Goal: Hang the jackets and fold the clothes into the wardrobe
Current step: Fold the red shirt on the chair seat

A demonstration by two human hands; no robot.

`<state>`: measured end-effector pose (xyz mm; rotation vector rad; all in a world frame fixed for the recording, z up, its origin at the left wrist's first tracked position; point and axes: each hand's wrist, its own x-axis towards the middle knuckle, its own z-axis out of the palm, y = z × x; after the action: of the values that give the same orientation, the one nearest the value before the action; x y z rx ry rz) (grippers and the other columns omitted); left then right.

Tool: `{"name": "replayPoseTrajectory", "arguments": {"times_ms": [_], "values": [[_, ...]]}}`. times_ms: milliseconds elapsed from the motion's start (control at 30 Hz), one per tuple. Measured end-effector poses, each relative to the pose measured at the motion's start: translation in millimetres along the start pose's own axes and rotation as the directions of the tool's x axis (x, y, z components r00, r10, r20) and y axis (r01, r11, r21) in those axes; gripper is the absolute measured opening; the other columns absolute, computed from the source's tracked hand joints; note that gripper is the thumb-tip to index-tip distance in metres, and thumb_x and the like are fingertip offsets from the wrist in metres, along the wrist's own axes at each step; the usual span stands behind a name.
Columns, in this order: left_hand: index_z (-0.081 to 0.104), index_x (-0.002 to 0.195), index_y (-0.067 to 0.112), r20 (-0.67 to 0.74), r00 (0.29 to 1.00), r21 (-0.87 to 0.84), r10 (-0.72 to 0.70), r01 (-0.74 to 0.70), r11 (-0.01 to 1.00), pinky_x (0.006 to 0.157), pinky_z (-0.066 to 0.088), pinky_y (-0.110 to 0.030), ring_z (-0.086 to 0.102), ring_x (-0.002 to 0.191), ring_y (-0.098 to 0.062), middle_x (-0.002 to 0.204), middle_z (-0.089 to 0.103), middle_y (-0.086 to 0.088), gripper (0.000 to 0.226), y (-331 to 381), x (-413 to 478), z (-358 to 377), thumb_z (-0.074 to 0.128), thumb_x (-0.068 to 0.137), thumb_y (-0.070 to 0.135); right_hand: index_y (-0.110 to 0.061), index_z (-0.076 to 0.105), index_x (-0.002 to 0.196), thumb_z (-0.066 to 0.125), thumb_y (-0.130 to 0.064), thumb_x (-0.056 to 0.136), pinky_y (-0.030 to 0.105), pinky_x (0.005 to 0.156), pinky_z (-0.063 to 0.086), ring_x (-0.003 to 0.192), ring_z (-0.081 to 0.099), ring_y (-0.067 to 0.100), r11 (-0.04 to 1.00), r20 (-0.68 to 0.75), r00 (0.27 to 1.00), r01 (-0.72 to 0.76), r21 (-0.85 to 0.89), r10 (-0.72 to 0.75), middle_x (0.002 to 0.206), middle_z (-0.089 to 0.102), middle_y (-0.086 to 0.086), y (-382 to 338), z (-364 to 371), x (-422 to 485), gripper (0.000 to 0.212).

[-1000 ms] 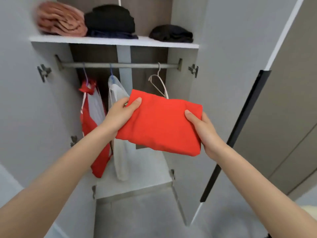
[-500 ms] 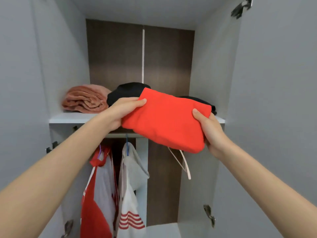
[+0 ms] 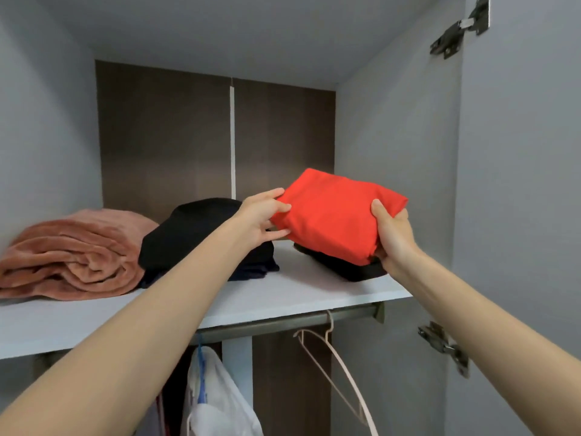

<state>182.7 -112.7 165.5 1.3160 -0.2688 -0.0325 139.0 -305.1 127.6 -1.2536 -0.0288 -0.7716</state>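
Observation:
A folded red garment [image 3: 333, 215] is held over the right end of the white wardrobe shelf [image 3: 301, 291], tilted, its lower edge on or just above a folded black garment [image 3: 349, 269]. My left hand [image 3: 262, 217] pinches its left edge between thumb and fingers. My right hand [image 3: 393, 234] grips its right edge, thumb on top. A black folded pile [image 3: 201, 237] sits mid-shelf, and a pink fleece blanket [image 3: 72, 253] lies at the left.
Under the shelf runs a metal rail [image 3: 283, 324] with an empty pale hanger [image 3: 339, 366] and a white jacket [image 3: 217, 398] hanging. The open wardrobe door [image 3: 518, 184] with hinges stands close on the right.
Both hands have carried the red garment up and rightward from in front of the rail onto the shelf's right end. The view has tilted upward to the shelf.

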Motion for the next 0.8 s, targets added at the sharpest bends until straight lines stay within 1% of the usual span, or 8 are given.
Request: {"name": "replayPoseTrajectory", "arguments": {"times_ms": [133,233,367,467,567,633,700,800], "values": [[0.067,0.110,0.027,-0.012,0.999,0.104,0.043,-0.041,0.994,0.072,0.054,-0.038,0.053,0.109,-0.021,0.111,0.055,0.001,0.038,7.6,62.6,8.9,0.061,0.087,-0.003,-0.024,0.038,0.124,0.050,-0.027,0.099,0.036,0.079,0.054,0.106,0.060,0.016,1.000,-0.013,1.000,0.006,-0.023,-0.007,0.123,0.057,-0.004,11.7,21.5,34.9,0.029],[0.065,0.115,0.026,-0.046,0.987,0.233,0.152,-0.138,0.963,0.066,0.051,-0.032,0.053,0.093,-0.015,0.115,0.053,0.001,0.039,9.1,106.6,9.8,0.054,0.090,-0.001,-0.026,0.035,0.122,0.055,-0.023,0.097,0.034,0.062,0.055,0.095,0.060,0.011,0.998,0.052,0.998,-0.044,-0.034,0.045,0.113,0.055,-0.006,25.5,36.3,53.2,0.032],[0.060,0.125,0.017,0.039,0.969,0.665,0.245,-0.208,0.717,0.101,0.044,-0.035,0.052,0.119,-0.023,0.134,0.054,-0.005,0.039,-8.6,150.6,-4.6,0.048,0.092,0.001,-0.013,0.036,0.135,0.061,-0.018,0.094,0.043,0.070,0.058,0.106,0.062,0.031,0.929,0.203,0.918,-0.294,-0.226,0.340,0.128,0.055,0.012,57.4,48.5,63.5,0.048],[0.057,0.131,0.017,0.175,0.970,0.891,0.168,-0.228,0.393,0.104,0.039,-0.028,0.050,0.125,-0.022,0.138,0.052,-0.005,0.040,-29.1,164.7,-11.2,0.057,0.091,0.013,-0.004,0.050,0.128,0.055,-0.027,0.097,0.040,0.073,0.060,0.087,0.069,0.030,0.729,0.259,0.821,-0.251,-0.636,0.509,0.122,0.059,0.018,68.3,39.3,62.2,0.039],[0.052,0.135,0.019,0.329,0.942,0.925,0.072,-0.337,0.178,0.108,0.034,-0.028,0.045,0.130,-0.020,0.142,0.049,-0.001,0.043,-34.7,157.0,2.9,0.057,0.093,0.030,-0.002,0.066,0.095,0.058,-0.034,0.094,0.031,0.058,0.060,0.062,0.071,0.026,0.489,0.308,0.913,0.146,-0.860,0.269,0.089,0.072,0.011,56.4,21.8,74.9,0.034],[0.044,0.141,0.020,0.388,0.920,0.915,-0.064,-0.375,0.152,0.112,0.030,-0.032,0.040,0.133,-0.020,0.147,0.042,0.000,0.053,-38.6,149.2,16.8,0.051,0.094,0.044,-0.018,0.067,0.095,0.066,-0.044,0.084,0.032,0.070,0.056,0.086,0.069,0.026,0.163,0.417,0.907,0.404,-0.900,0.058,0.094,0.071,0.002,42.3,10.8,84.0,0.028],[0.031,0.148,0.024,0.398,0.892,0.916,-0.213,-0.374,0.144,0.114,0.027,-0.036,0.035,0.137,-0.021,0.153,0.033,0.001,0.068,-46.9,143.9,29.2,0.046,0.092,0.058,-0.038,0.051,0.125,0.068,-0.060,0.072,0.043,0.097,0.039,0.123,0.045,0.029,-0.181,0.442,0.881,0.468,-0.865,0.170,0.129,0.054,-0.002,39.9,2.1,90.2,0.060],[-0.001,0.151,0.038,0.299,0.870,0.925,-0.392,-0.365,-0.103,0.117,0.015,-0.044,0.009,0.147,-0.025,0.161,0.005,0.001,0.099,-61.4,138.4,38.3,0.050,0.076,0.077,-0.051,0.014,0.147,0.055,-0.078,0.072,0.061,0.112,0.007,0.145,0.002,0.037,-0.222,0.297,0.815,0.451,-0.865,0.498,0.161,-0.002,-0.012,57.8,-15.0,98.8,0.089]]}}
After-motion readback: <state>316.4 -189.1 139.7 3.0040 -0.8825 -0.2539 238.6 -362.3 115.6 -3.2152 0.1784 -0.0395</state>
